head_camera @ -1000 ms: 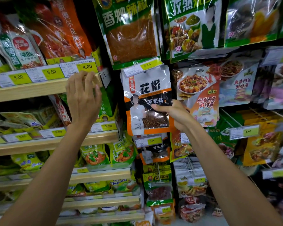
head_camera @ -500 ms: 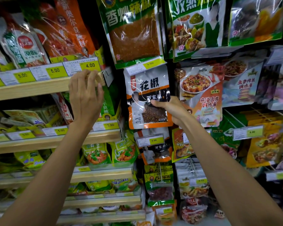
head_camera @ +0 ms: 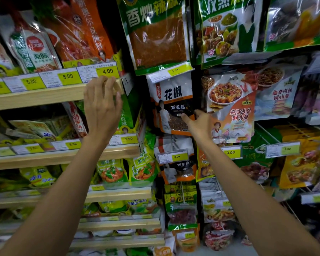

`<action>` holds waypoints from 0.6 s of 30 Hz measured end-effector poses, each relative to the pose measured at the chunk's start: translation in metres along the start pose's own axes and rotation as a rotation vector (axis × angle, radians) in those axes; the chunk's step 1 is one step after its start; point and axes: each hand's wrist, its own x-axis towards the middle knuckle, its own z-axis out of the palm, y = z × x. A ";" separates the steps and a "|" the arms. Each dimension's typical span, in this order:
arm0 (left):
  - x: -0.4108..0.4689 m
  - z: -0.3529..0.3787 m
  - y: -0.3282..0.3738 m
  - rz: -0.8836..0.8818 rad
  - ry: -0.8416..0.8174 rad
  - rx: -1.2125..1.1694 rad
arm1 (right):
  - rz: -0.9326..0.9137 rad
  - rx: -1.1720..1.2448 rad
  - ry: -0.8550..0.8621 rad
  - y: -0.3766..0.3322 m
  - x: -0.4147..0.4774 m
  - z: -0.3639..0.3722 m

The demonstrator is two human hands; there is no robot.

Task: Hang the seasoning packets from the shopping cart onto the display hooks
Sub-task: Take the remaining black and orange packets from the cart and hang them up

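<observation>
The right hand (head_camera: 199, 126) pinches the Sichuan pepper packet (head_camera: 171, 100) at its lower right edge, thumb on the front and the other fingers hidden. The packet hangs just under the 3.50 price tag (head_camera: 171, 72). The left hand (head_camera: 102, 106), fingers loosely straight, touches the top wooden shelf (head_camera: 44, 97) at its right end.
</observation>
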 end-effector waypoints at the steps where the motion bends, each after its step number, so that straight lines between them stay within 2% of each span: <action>1: 0.000 0.000 0.001 -0.007 0.000 -0.001 | -0.030 -0.036 0.051 0.002 -0.002 0.000; 5: 0.000 -0.001 0.002 -0.022 -0.021 -0.009 | 0.015 -0.116 0.108 -0.007 -0.002 0.009; 10: 0.002 -0.010 0.003 -0.040 -0.090 -0.057 | 0.141 -0.142 0.052 -0.018 -0.007 0.013; 15: -0.005 -0.022 0.024 -0.019 -0.015 -0.129 | 0.058 -0.179 -0.022 -0.024 -0.048 -0.018; 18: -0.027 -0.029 0.064 -0.011 0.008 -0.289 | 0.034 -0.176 -0.070 -0.012 -0.090 -0.055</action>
